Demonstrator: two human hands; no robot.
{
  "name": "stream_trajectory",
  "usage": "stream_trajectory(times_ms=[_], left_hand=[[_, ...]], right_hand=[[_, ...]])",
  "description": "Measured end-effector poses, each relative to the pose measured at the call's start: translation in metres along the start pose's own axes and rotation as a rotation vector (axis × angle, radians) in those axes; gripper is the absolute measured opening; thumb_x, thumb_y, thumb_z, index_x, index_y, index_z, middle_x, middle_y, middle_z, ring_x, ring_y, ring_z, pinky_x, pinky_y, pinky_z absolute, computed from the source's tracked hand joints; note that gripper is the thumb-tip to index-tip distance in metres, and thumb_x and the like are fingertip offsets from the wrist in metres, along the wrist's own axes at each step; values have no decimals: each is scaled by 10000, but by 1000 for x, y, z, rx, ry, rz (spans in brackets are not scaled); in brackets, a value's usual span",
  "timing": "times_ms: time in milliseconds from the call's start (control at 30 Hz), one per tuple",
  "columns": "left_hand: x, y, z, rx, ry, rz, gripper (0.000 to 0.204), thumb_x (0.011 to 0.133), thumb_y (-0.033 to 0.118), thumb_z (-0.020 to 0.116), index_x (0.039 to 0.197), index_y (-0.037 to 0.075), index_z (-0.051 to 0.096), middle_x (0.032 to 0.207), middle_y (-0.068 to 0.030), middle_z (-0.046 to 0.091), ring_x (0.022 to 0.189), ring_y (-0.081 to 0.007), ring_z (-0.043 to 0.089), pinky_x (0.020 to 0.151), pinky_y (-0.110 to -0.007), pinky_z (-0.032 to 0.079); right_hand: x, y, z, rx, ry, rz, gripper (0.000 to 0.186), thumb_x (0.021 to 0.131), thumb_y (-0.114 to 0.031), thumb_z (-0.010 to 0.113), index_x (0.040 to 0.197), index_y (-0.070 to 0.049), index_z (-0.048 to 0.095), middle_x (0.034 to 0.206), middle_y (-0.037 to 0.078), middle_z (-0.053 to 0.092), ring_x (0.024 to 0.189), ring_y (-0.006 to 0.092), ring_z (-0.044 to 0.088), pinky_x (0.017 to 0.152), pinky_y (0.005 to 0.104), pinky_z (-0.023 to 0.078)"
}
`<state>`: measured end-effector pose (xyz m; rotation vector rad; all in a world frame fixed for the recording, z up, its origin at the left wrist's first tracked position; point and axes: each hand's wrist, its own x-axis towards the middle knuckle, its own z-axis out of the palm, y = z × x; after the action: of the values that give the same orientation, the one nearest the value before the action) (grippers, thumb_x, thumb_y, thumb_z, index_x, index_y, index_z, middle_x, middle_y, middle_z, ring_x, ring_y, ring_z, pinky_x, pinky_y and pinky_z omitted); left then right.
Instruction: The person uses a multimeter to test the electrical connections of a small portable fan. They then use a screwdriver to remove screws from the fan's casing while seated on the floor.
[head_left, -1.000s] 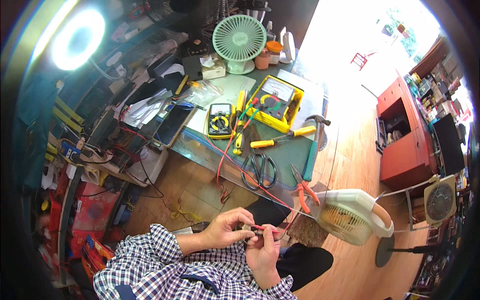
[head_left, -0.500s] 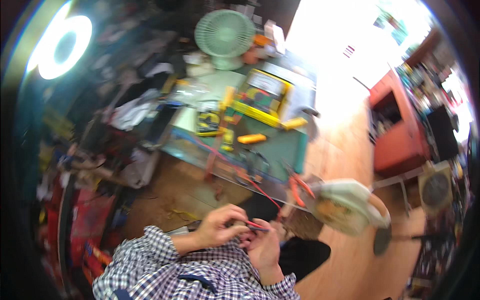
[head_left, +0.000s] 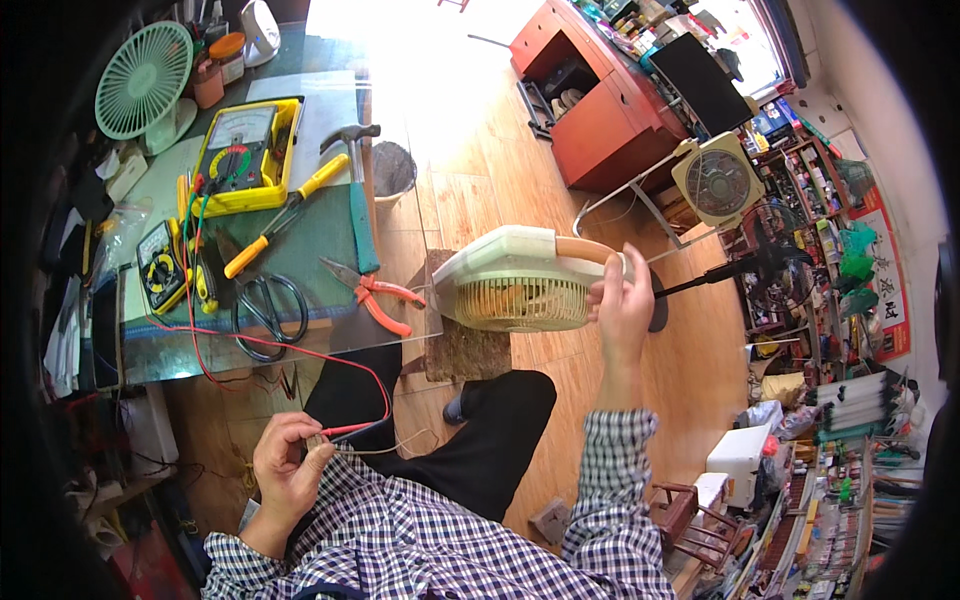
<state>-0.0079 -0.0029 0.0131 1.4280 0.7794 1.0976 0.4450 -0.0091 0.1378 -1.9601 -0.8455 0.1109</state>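
My left hand (head_left: 285,462) is closed in a pinch near my lap. Between its fingertips are a red test probe (head_left: 346,431), a dark lead and a small brownish part, too small to name, with a thin beige wire (head_left: 408,440) trailing from it. My right hand (head_left: 622,295) is closed on the right end of a cream electric fan (head_left: 510,245), by its tan handle (head_left: 585,250); some fingers are hidden. The fan lies tilted, round grille toward me, over a wooden block (head_left: 465,355). Test leads run to the table, where an analog multimeter (head_left: 238,145) sits in a yellow case.
On the glass-topped table lie orange pliers (head_left: 380,300), a hammer (head_left: 362,205), screwdrivers (head_left: 290,215), a black coiled cable (head_left: 270,315) and a smaller yellow meter (head_left: 162,265). A green fan (head_left: 145,80) stands behind. Rightward are a red cabinet (head_left: 600,105), a standing fan (head_left: 775,260) and cluttered shelves.
The view has swung right, shifting the table left. My right hand has left the probes beside my left hand and reached out to the cream fan. My left hand still pinches the probes.
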Motion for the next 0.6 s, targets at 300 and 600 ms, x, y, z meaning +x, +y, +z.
stream_trajectory(times_ms=[300, 600], left_hand=[[0, 0, -5, 38, -26, -5, 239, 960, 17, 829, 1147, -7, 683, 1216, -134, 640, 1015, -168, 665, 874, -303, 556], [-3, -6, -4, 12, 18, -32, 278, 917, 43, 876, 1130, -12, 706, 1187, -149, 680, 1031, -205, 680, 871, -322, 568]], right_hand=[[64, 7, 18, -307, -267, 216, 579, 1101, -598, 557, 1171, -45, 713, 737, 76, 721, 536, 149, 713, 433, 251, 493], [96, 30, 1, -186, -477, 88, 161, 950, -151, 632, 1022, -23, 698, 860, 43, 673, 723, 109, 639, 601, 276, 541]])
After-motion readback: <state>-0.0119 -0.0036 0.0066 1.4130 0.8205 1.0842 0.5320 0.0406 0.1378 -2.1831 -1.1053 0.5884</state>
